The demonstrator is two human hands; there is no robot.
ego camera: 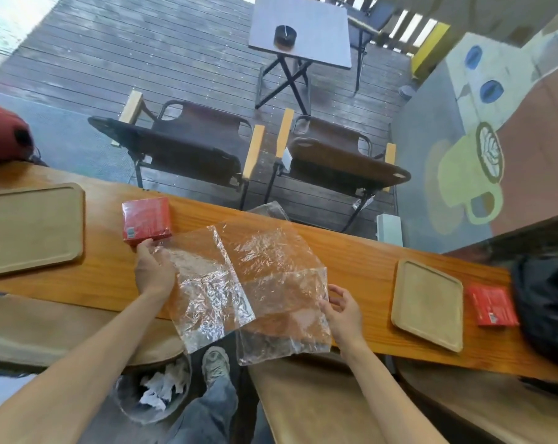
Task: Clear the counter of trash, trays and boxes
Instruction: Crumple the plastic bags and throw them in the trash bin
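Forearms fill the bottom of the view, ours, both bare. Left hand [154, 270] fingers [142, 249] pinch the upper left edge of a clear crinkled plastic sheet [249, 283]; right hand [343, 310] fingers [325, 307] pinch its lower right edge, the rest of that hand loosely spread. We hold the sheet stretched over the wooden tabletop [351, 251], its near part hanging past the front edge. Just beside the left hand, a red box [146, 221] lies flat on the tabletop. Farther left sits a large tan tray [31, 227]. To the right, a smaller tan tray [428, 304], and right beside it a second red box [492, 304], next to a black bag [543, 302]. Below the tabletop, near our shoe [215, 363], a bin [152, 389] holds crumpled white paper. Beyond the tabletop, two folding chairs [188, 145] stand on decking.
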